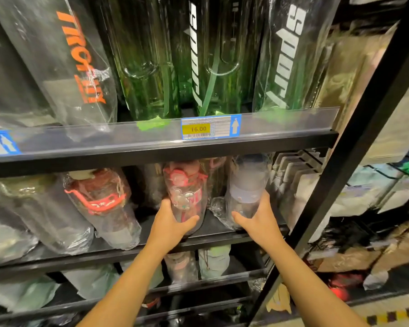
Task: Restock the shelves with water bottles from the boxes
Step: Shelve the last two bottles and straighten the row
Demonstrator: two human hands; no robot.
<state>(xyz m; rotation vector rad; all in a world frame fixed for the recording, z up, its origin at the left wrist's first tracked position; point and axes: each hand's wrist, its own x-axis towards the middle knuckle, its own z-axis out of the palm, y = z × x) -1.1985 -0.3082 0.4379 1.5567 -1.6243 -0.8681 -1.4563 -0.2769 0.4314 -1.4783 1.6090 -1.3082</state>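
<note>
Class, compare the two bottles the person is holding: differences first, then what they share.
The red bottle, in the left hand, carries red-pink trim and a printed picture; the lilac bottle, in the right hand, is plain with a pale band. The red bottle sits left of the lilac bottle. Both are plastic-wrapped and gripped near the base.

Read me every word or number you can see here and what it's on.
"16.00": price label on the shelf rail.
"TROPHY", likely: wrapped bottle, upper left.
"Sport": right green bottle, middle green bottle.
Label's fine print, pink bottle print: too blurred.
</note>
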